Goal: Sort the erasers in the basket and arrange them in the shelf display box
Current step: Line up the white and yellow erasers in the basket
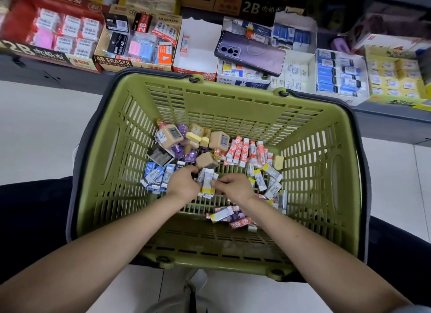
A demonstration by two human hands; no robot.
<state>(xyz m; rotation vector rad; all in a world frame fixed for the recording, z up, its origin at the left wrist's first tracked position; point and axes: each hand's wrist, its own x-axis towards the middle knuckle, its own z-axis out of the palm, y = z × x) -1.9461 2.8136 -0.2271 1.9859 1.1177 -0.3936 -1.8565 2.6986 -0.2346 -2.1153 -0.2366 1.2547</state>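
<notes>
A green basket (224, 95) sits on the floor below me, with several loose erasers on its bottom. Both my hands are down inside it. My left hand (184, 184) grips a small stack of white erasers with yellow ends (207, 180). My right hand (235, 186) pinches the same stack from the right. Blue erasers (155, 175) lie left of my hands, red-and-white erasers (242, 149) at the back right, beige blocks (169, 136) and purple pieces (182, 128) at the back. A nearly empty white display box (198, 53) stands on the shelf beyond the basket.
The low shelf holds several display boxes of erasers: a red 2B box (58, 32), a 4B box (140, 44), blue-eraser boxes (340, 74), a yellow box (396, 77). A purple phone (249, 52) lies across two boxes. White floor tiles lie either side.
</notes>
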